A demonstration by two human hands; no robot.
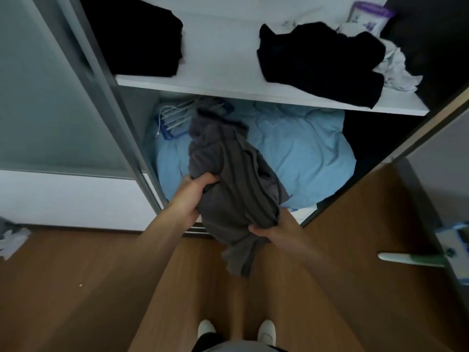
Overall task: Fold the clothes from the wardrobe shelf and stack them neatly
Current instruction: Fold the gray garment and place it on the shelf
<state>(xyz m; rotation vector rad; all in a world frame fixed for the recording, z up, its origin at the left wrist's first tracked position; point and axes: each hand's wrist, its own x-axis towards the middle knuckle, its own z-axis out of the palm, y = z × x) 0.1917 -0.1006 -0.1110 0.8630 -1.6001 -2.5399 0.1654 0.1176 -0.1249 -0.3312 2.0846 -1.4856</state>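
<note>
A crumpled dark grey garment (228,184) hangs in the air in front of the open wardrobe. My left hand (193,194) grips its left side with the fingers curled into the cloth. My right hand (271,229) holds the lower right edge from below. On the white shelf (228,85) lie a folded black stack (137,34) at the left and a loose black heap (322,62) at the right, with crumpled white cloth (396,69) beside it.
Below the shelf lies a light blue bedding bundle (299,153) with white and blue hangers (175,120) at its left. A sliding door (50,97) stands left, a door with a handle (411,257) right. Wooden floor (88,288) and my feet are below.
</note>
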